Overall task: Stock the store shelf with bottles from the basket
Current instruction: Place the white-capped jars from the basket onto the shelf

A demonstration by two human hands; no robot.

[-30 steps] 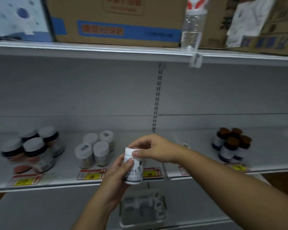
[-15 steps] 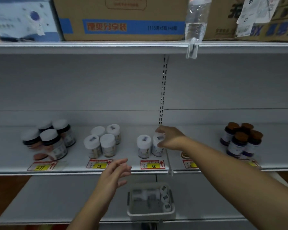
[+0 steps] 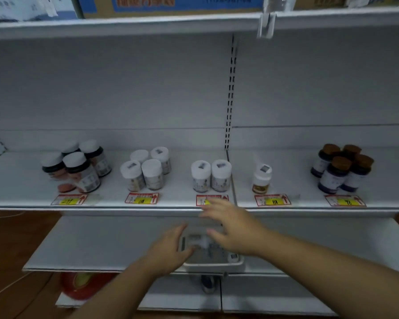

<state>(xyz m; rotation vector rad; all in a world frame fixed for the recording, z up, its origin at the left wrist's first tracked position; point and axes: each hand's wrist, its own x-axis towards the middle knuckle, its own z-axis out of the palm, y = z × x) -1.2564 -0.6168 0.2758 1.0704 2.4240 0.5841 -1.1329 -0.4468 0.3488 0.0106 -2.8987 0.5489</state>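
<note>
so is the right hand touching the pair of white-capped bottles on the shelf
Apart: the head view shows the right hand below the shelf edge, with the price tag between it and the pair of white-capped bottles.

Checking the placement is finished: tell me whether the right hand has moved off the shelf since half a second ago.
Yes. The right hand has drawn back from the pair of white-capped bottles, down toward the basket.

Across the middle of the frame we see a white shelf carrying five bottle groups: dark white-capped bottles at left, four white bottles, a white pair, one small bottle, and brown-capped bottles at right. On the lower shelf sits a basket.
</note>
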